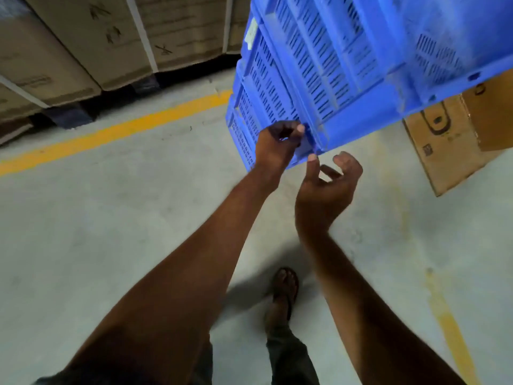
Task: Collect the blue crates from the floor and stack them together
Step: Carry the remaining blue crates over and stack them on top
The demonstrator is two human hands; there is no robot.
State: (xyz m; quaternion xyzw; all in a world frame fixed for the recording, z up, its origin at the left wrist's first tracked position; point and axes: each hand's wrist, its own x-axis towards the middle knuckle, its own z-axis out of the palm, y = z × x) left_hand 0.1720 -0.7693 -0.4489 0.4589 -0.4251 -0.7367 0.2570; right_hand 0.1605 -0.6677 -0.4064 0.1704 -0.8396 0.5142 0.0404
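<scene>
Here, slatted blue crates (pixel 319 73) sit stacked.

Crate stack (pixel 347 65) ahead; cardboard box (pixel 449 140) right, behind it; boxes (pixel 83 37) far left.

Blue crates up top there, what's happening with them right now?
A person is working at a stack of blue crates that fills the upper right of the head view. The left hand pinches a corner of the stack; the right hand is open, palm up, just beneath that corner. Cardboard boxes line the far side of the yellow floor line.
</scene>
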